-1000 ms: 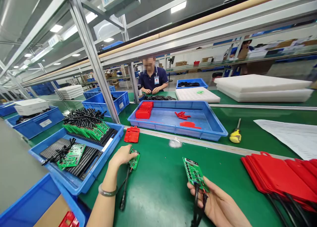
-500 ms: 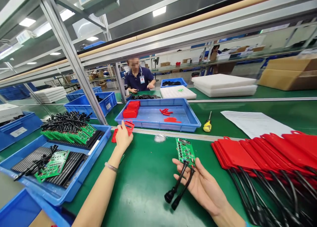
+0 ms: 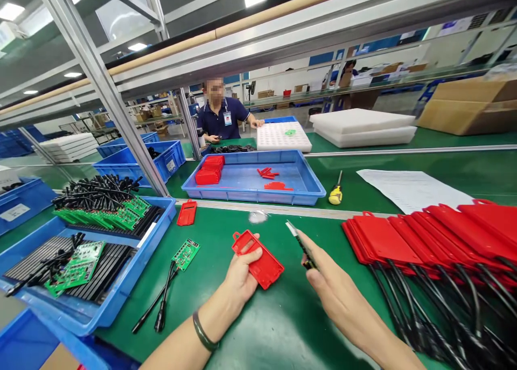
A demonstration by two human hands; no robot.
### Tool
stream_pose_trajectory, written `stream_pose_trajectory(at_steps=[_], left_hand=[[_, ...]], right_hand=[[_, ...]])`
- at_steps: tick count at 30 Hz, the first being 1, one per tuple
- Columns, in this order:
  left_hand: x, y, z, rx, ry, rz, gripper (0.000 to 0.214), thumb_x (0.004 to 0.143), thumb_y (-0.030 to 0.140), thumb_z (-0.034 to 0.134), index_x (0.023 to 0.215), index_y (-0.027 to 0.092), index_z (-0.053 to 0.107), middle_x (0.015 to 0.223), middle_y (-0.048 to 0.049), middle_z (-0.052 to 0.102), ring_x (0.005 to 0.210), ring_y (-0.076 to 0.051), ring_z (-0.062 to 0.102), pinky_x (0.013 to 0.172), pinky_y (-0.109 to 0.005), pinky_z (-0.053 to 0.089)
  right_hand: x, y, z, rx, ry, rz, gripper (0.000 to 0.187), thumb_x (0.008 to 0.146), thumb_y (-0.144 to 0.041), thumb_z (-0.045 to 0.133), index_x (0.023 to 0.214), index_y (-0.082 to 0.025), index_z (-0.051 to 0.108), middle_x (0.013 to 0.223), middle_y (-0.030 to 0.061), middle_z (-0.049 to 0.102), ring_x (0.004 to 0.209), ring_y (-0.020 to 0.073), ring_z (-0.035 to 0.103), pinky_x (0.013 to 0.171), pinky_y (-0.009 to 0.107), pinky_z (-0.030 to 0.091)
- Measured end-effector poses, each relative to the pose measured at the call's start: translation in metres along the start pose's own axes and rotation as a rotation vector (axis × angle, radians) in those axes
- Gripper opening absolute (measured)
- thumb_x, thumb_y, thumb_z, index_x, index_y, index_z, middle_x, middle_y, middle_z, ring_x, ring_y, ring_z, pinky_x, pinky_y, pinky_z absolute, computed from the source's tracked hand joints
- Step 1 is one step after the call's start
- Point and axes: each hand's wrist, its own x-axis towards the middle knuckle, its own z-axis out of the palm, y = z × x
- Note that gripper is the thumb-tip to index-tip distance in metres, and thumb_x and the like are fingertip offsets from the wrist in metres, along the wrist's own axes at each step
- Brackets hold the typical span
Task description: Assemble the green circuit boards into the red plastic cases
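My left hand (image 3: 238, 276) grips a red plastic case half (image 3: 258, 258) just above the green mat, at the centre. My right hand (image 3: 327, 281) holds a green circuit board (image 3: 299, 243) turned edge-on, so it looks like a thin strip, a short way right of the red case. Another green board with two black cables (image 3: 177, 267) lies on the mat to the left of my left hand. A second red case half (image 3: 187, 213) lies farther back, beside the blue tray (image 3: 121, 305) of boards.
A row of finished red cases with black cables (image 3: 436, 241) fills the right side. A blue tray with red parts (image 3: 307, 189) and a yellow screwdriver (image 3: 335, 196) sit behind the mat. A person in a dark shirt (image 3: 222, 117) works across the bench by a white foam tray (image 3: 283, 135).
My left hand left the board on the mat, reached to the red case half and brought it back to the centre. My right hand turned its board edge-on.
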Motion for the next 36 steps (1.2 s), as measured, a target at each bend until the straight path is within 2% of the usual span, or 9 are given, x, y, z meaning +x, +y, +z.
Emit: stream_pose_trajectory(at_steps=[2, 4, 6, 8, 10, 13, 17, 25, 36], left_hand=[[-0.005, -0.001, 0.0, -0.008, -0.095, 0.017, 0.056, 0.058, 0.006, 0.074, 0.111, 0.018, 0.059, 0.088, -0.0022, 0.066, 0.08, -0.017, 0.063, 0.089, -0.037, 0.045], [-0.012, 0.0, 0.003, 0.001, -0.239, 0.012, 0.05, 0.059, 0.005, 0.072, 0.106, 0.015, 0.061, 0.095, -0.0057, 0.067, 0.089, -0.019, 0.062, 0.093, -0.036, 0.043], [-0.018, 0.001, 0.006, 0.014, -0.344, 0.002, 0.049, 0.058, 0.002, 0.069, 0.105, 0.015, 0.062, 0.097, -0.0067, 0.067, 0.094, -0.021, 0.062, 0.093, -0.035, 0.042], [-0.024, 0.001, 0.009, 0.015, -0.386, -0.004, 0.065, 0.057, -0.001, 0.068, 0.117, 0.021, 0.057, 0.102, -0.0051, 0.066, 0.097, -0.02, 0.061, 0.094, -0.036, 0.041], [-0.027, 0.0, 0.01, 0.003, -0.388, 0.005, 0.085, 0.056, -0.003, 0.067, 0.131, 0.029, 0.043, 0.11, -0.0035, 0.063, 0.105, -0.021, 0.058, 0.098, -0.038, 0.038], [-0.03, -0.003, 0.012, 0.005, -0.368, 0.034, 0.093, 0.058, 0.001, 0.07, 0.138, 0.032, 0.032, 0.114, -0.0041, 0.061, 0.117, -0.024, 0.051, 0.104, -0.043, 0.033], [-0.029, -0.005, 0.014, 0.013, -0.31, 0.096, 0.086, 0.064, 0.008, 0.072, 0.137, 0.031, 0.034, 0.11, -0.0041, 0.062, 0.119, -0.026, 0.049, 0.103, -0.045, 0.034], [-0.027, -0.01, 0.015, -0.009, -0.239, 0.149, 0.069, 0.078, 0.013, 0.064, 0.137, 0.029, 0.033, 0.103, -0.0042, 0.063, 0.104, -0.02, 0.059, 0.1, -0.043, 0.038], [-0.025, -0.015, 0.016, 0.083, -0.18, 0.222, 0.065, 0.078, 0.016, 0.065, 0.135, 0.028, 0.037, 0.101, -0.0053, 0.063, 0.099, -0.02, 0.059, 0.095, -0.042, 0.04]], right_hand=[[-0.003, 0.003, 0.007, -0.2, -0.063, -0.091, 0.067, 0.084, -0.062, 0.037, 0.143, -0.029, 0.03, 0.094, 0.0075, 0.054, 0.063, 0.0204, 0.053, 0.058, 0.033, 0.044], [-0.005, 0.005, 0.014, -0.35, -0.114, -0.124, 0.058, 0.091, -0.052, 0.025, 0.145, -0.032, 0.02, 0.099, 0.0081, 0.05, 0.059, 0.0184, 0.053, 0.055, 0.033, 0.045], [-0.006, 0.009, 0.021, -0.437, -0.121, -0.134, 0.053, 0.094, -0.045, 0.022, 0.145, -0.033, 0.018, 0.103, 0.0091, 0.047, 0.062, 0.0184, 0.055, 0.057, 0.034, 0.048], [-0.007, 0.014, 0.028, -0.516, -0.102, -0.158, 0.054, 0.093, -0.046, 0.026, 0.145, -0.032, 0.021, 0.105, 0.0108, 0.045, 0.067, 0.0205, 0.057, 0.058, 0.036, 0.051], [-0.007, 0.018, 0.034, -0.584, -0.066, -0.194, 0.055, 0.092, -0.048, 0.029, 0.144, -0.031, 0.025, 0.105, 0.0122, 0.044, 0.07, 0.0223, 0.057, 0.056, 0.037, 0.052], [-0.009, 0.024, 0.041, -0.656, -0.023, -0.277, 0.056, 0.092, -0.049, 0.032, 0.144, -0.03, 0.027, 0.103, 0.0132, 0.043, 0.071, 0.0225, 0.057, 0.05, 0.034, 0.053], [-0.012, 0.027, 0.046, -0.729, 0.009, -0.385, 0.056, 0.092, -0.05, 0.032, 0.143, -0.028, 0.028, 0.101, 0.0134, 0.044, 0.066, 0.0208, 0.058, 0.043, 0.031, 0.052], [-0.014, 0.03, 0.049, -0.873, 0.06, -0.467, 0.054, 0.094, -0.05, 0.026, 0.137, -0.021, 0.041, 0.098, 0.0127, 0.045, 0.06, 0.0173, 0.059, 0.037, 0.027, 0.05], [-0.014, 0.029, 0.051, -0.954, 0.093, -0.485, 0.054, 0.095, -0.05, 0.021, 0.125, -0.019, 0.053, 0.099, 0.0125, 0.05, 0.058, 0.0158, 0.06, 0.034, 0.024, 0.046]])
